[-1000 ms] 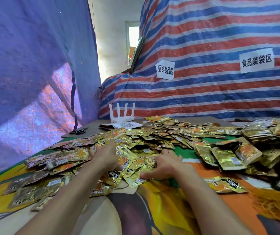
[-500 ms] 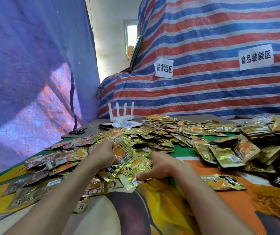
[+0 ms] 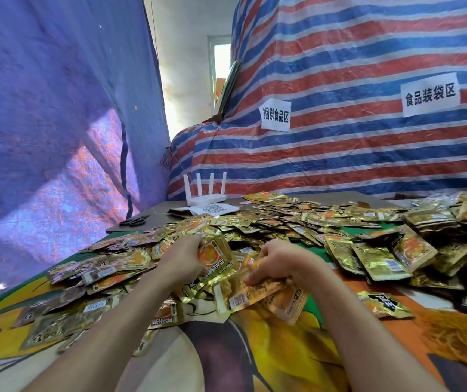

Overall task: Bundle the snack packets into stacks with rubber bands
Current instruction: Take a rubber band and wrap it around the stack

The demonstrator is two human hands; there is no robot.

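"So, where are the snack packets (image 3: 283, 222) right now?"

"Head view, looking down. Gold foil snack packets lie loose in a wide heap across the table (image 3: 226, 360), and both hands are at the heap's near edge. The left hand (image 3: 182, 258) has its grip clenched on a single packet (image 3: 215, 257). The right hand (image 3: 280, 261) pinches a fan of packets (image 3: 247, 291) just beside it, with the fingers curled over the top."

"Which way do they point?"

"The single packet stands nearly upright with its printed face toward the camera. Its long axis runs top to bottom and the top leans slightly left. The fan of packets lies nearly flat with a barcoded back showing, and its long axis slants from lower left to upper right. The two lots sit roughly crosswise."

"What could go wrong from here?"

"Three things, in my judgement. The foil looks slick and the fan is uneven, so packets could slide out of the right grip when the lots are joined. Crossed axes would make a ragged stack, and a band could slip off it. And the rubber bands (image 3: 464, 338) lie in an orange heap well apart, at the right edge. Reaching for one would leave one hand holding the whole stack, which could splay."
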